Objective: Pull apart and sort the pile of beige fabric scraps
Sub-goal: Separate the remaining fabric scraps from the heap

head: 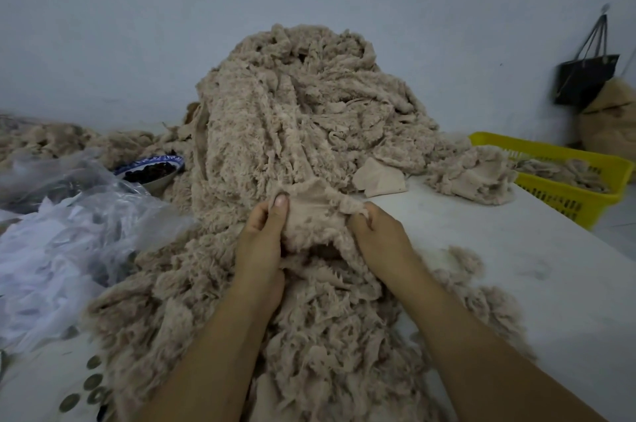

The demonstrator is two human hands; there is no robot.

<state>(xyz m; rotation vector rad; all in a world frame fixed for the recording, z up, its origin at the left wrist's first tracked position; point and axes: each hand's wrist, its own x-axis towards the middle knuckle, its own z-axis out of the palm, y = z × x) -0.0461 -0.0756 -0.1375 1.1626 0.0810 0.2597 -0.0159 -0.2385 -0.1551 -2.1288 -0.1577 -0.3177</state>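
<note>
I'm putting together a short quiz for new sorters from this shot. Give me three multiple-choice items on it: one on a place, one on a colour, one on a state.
1. Where is the yellow basket relative to the pile?
A. On top of it. B. To its right. C. To its left.

2. What colour is the hanging bag?
A. Red. B. White. C. Black.

3. What are the left hand and right hand doing?
A. Both grip one scrap. B. Both lie flat. C. Both hang idle.

Answers:
1 B, the basket stands at the far right, past the pile.
2 C, the bag is plainly black.
3 A, fingers of both hands curl into the same beige piece at the pile's foot.
</note>
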